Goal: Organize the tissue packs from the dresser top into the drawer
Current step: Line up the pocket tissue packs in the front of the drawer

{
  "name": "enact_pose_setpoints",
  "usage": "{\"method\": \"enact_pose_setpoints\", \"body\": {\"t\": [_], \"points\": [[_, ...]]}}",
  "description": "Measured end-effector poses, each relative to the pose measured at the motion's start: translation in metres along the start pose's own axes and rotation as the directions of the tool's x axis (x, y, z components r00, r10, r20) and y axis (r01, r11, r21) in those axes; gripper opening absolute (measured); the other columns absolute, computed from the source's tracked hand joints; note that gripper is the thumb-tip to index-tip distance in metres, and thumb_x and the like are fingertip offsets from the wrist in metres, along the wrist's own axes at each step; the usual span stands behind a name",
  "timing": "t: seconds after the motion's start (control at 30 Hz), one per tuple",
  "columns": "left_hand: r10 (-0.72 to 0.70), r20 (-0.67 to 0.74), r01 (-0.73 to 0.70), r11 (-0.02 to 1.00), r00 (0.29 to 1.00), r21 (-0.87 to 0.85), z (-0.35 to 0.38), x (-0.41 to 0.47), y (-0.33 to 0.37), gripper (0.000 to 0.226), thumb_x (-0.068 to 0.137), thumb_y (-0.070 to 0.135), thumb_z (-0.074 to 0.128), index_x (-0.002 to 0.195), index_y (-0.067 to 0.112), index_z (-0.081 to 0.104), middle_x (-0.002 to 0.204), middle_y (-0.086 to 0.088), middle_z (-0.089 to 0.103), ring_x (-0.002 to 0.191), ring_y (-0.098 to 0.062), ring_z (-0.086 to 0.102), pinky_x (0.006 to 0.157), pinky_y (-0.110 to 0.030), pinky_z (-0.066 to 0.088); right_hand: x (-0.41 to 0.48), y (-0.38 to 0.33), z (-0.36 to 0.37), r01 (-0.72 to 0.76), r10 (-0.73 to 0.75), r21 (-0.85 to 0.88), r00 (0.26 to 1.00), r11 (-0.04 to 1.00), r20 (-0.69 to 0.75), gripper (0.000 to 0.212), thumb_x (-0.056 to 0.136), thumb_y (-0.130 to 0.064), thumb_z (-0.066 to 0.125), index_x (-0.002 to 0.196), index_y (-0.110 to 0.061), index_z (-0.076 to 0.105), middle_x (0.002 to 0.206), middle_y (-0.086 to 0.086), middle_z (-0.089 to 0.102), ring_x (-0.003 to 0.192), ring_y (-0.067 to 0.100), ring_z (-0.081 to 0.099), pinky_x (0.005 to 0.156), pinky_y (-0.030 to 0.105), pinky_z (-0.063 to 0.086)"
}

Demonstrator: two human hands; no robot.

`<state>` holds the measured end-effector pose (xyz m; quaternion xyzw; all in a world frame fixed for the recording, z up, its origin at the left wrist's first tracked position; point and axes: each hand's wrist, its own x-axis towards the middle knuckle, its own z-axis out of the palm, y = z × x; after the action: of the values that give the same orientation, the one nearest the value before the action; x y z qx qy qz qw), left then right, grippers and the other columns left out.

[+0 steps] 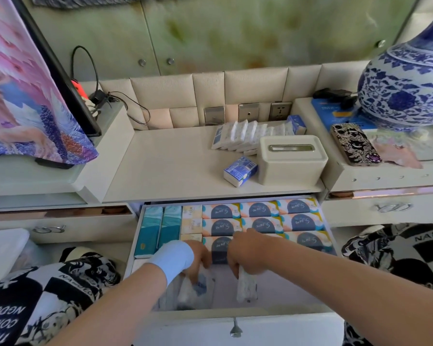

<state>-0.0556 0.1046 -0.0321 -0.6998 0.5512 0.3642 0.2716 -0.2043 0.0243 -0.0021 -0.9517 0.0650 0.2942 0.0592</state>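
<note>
Caught in the placing step. Gripped one white pack (246, 287) upright in the right hand (245, 253), fingers curled round its top, at the front of the open drawer (273, 318); gripped a blurred white-and-blue pack (198, 287) in the left hand (198, 257), just beside. Next, probably needed to set both down, then fetch more from the dresser top (173, 166). Counted there one loose blue pack (240, 171) and a leaning row (245, 134) of perhaps seven. In the drawer: two teal packs (150, 228), three yellow packs (191, 226), eight navy-printed packs (260, 209) in view.

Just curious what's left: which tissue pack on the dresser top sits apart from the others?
The blue pack beside the white tissue box; the rest lean in a row farther back.
</note>
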Motion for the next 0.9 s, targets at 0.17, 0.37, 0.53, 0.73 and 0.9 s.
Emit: {"method": "enact_pose_setpoints", "body": {"t": [0.17,0.37,0.53,0.73,0.9], "points": [[-0.167,-0.374,-0.025,0.888,0.912,-0.458,0.006,0.014,-0.017,0.049,0.072,0.023,0.083,0.110,0.024,0.053,0.121,0.001,0.058,0.104,-0.020,0.058,0.085,-0.030,0.049,0.003,0.010,-0.009,0.000,0.005,0.135,0.999,0.991,-0.038,0.033,0.087,-0.003,0.063,0.112,-0.024,0.069,0.115,0.003,0.062,0.103,0.023,0.058,0.086,0.036,0.053],[-0.279,-0.355,-0.034,0.743,0.893,-0.668,0.001,0.021,-0.033,0.036,0.084,0.013,0.072,0.119,0.020,0.066,0.120,0.001,0.066,0.101,-0.015,0.061,0.085,-0.023,0.045,0.003,0.023,-0.030,-0.029,0.054,0.217,0.993,0.976,-0.109,0.032,0.083,-0.001,0.064,0.106,-0.022,0.070,0.102,-0.005,0.054,0.100,0.017,0.051,0.079,0.031,0.047],[-0.213,-0.414,-0.059,0.831,0.885,-0.553,-0.031,0.008,-0.047,0.030,0.093,0.021,0.062,0.121,0.026,0.070,0.128,0.006,0.065,0.113,-0.015,0.060,0.092,-0.022,0.042,0.005,0.035,-0.037,-0.033,0.094,0.323,0.980,0.946,-0.176,0.036,0.083,0.003,0.056,0.094,-0.026,0.074,0.101,-0.007,0.059,0.102,0.017,0.052,0.072,0.028,0.043],[-0.055,-0.266,-0.061,0.910,0.962,-0.411,-0.018,0.012,-0.022,0.022,0.087,0.019,0.068,0.106,0.026,0.076,0.113,0.008,0.070,0.089,-0.009,0.060,0.078,-0.019,0.043,0.013,0.038,-0.035,0.047,0.054,0.310,0.949,0.949,-0.309,0.033,0.079,0.005,0.062,0.089,-0.026,0.067,0.081,-0.018,0.044,0.087,0.008,0.045,0.071,0.022,0.039],[-0.026,-0.240,-0.030,0.974,0.970,-0.226,-0.002,0.024,-0.005,0.010,0.084,0.027,0.068,0.089,0.019,0.066,0.097,-0.002,0.067,0.087,-0.023,0.061,0.074,-0.027,0.047,0.016,0.040,-0.032,0.053,0.083,0.421,0.951,0.906,-0.299,0.042,0.079,0.008,0.059,0.100,-0.029,0.059,0.082,-0.020,0.047,0.087,0.011,0.050,0.075,0.030,0.051]]}}
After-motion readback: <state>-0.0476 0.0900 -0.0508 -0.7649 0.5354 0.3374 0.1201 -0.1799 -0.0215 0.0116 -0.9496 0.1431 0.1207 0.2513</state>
